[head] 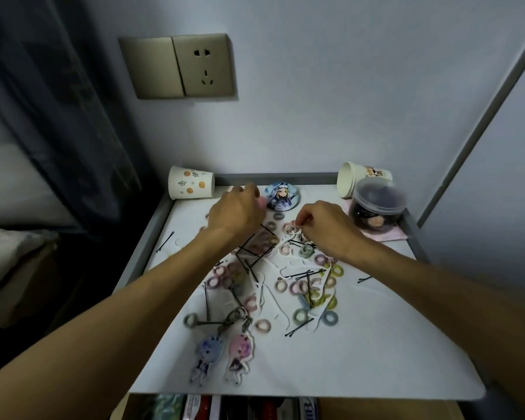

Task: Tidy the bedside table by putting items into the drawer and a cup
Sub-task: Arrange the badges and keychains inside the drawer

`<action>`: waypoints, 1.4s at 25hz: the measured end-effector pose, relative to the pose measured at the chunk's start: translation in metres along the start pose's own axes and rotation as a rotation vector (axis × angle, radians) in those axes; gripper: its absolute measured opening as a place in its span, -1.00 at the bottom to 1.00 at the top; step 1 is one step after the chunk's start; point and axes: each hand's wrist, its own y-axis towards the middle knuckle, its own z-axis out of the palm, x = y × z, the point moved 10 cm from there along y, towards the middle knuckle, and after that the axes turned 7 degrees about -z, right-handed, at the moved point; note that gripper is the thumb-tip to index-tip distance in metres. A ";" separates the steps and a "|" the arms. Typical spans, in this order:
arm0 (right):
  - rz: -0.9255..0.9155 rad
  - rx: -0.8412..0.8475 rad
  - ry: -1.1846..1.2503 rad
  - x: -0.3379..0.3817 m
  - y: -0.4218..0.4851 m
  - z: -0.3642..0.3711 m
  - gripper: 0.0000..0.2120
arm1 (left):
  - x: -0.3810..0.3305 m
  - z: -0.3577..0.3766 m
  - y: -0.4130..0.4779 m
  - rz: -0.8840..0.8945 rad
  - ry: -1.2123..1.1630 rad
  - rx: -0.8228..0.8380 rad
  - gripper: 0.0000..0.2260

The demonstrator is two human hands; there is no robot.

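Left hand (240, 213) fingers curl round a pink tie (261, 203), likely collecting for cup (191, 186) just beyond them; right hand (327, 227) fingers pinch a tie (291, 229) off the tabletop (376, 344)

One camera, worn on the person's head, looks forward and steeply down at the bedside table (376, 359) from above its near edge, close in (the wide lens bows the side edges outward). It faces the far edge and the wall (315, 101) behind; the near edge runs low across the frame
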 end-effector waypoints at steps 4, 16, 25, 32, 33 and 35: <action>-0.056 -0.130 -0.058 0.009 -0.022 -0.029 -0.85 | -0.005 0.002 0.004 0.051 0.045 -0.078 -0.75; 0.284 -0.348 -0.017 -0.084 -0.060 -0.089 -0.13 | -0.037 0.005 -0.010 0.145 0.036 -0.060 -0.67; 0.145 -0.430 0.170 -0.069 -0.048 -0.094 -0.05 | -0.063 0.022 0.029 0.092 0.078 0.127 -0.56; 0.087 -0.416 0.347 -0.062 -0.052 -0.083 -0.08 | -0.071 0.033 0.055 0.069 0.131 0.038 -0.48; 0.084 -0.409 0.355 -0.061 -0.053 -0.081 -0.08 | -0.073 0.030 0.053 0.083 0.075 0.003 -0.50; 0.073 -0.404 0.372 -0.058 -0.054 -0.081 -0.05 | -0.077 0.018 0.049 0.091 -0.107 -0.044 -0.61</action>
